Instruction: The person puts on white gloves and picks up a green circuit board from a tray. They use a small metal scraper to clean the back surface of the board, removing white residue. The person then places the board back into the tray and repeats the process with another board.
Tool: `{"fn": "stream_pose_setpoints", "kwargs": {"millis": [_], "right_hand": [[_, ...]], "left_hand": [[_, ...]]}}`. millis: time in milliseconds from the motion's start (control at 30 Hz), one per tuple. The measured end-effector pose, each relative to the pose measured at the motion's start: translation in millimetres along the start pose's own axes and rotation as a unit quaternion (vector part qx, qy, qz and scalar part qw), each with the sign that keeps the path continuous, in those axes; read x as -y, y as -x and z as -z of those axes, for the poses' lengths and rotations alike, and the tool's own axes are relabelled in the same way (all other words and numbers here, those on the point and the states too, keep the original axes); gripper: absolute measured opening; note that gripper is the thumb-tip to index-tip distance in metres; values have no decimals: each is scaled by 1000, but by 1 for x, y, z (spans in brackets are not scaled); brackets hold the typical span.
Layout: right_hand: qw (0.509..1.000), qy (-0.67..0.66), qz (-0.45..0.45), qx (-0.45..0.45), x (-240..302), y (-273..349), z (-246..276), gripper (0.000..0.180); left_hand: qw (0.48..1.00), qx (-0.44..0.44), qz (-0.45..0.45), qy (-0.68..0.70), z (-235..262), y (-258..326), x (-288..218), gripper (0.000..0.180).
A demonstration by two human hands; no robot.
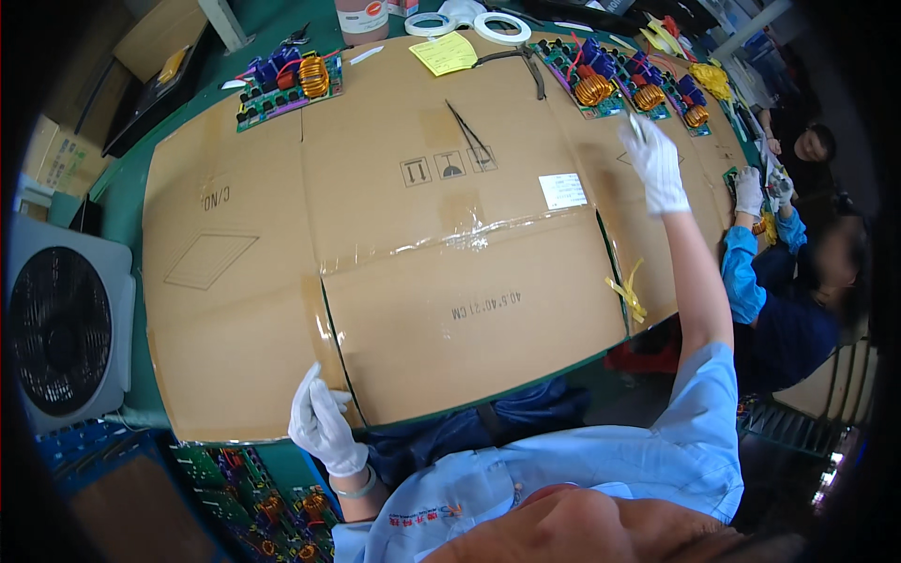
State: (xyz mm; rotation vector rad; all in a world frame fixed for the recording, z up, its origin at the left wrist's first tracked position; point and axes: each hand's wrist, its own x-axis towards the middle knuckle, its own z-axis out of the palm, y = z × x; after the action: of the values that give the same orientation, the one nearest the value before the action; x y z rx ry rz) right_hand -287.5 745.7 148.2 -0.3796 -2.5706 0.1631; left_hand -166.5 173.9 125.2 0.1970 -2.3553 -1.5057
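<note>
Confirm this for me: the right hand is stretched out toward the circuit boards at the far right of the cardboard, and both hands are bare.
Not quite. The head view shows the right hand reaching toward the circuit boards on the cardboard, but both it and the left hand wear white gloves.

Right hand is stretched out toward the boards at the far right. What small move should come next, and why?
Probably carry the right hand the short way on to the nearest circuit board and close on its edge. The gloved fingers are raised just short of that board, holding something thin I cannot make out, while the left hand rests at the cardboard sheet.
</note>
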Motion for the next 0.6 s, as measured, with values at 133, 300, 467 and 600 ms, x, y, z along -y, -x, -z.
{"fn": "stream_pose_setpoints", "kwargs": {"millis": [133, 300, 467, 600], "right_hand": [[996, -35, -63, 51, 12, -67, -37, 67], [963, -80, -185, 181, 26, -95, -62, 84], [973, 7, -195, 127, 35, -77, -58, 80], [986, -66, -150, 27, 48, -14, -7, 68]], "left_hand": [[1000, 4, -11, -16, 1, 0, 1, 25], [999, 15, -4, -27, 2, 0, 1, 26], [999, 27, -22, -29, 1, -1, 4, 24], [999, 29, -27, -14, 0, -2, 1, 22]]}}
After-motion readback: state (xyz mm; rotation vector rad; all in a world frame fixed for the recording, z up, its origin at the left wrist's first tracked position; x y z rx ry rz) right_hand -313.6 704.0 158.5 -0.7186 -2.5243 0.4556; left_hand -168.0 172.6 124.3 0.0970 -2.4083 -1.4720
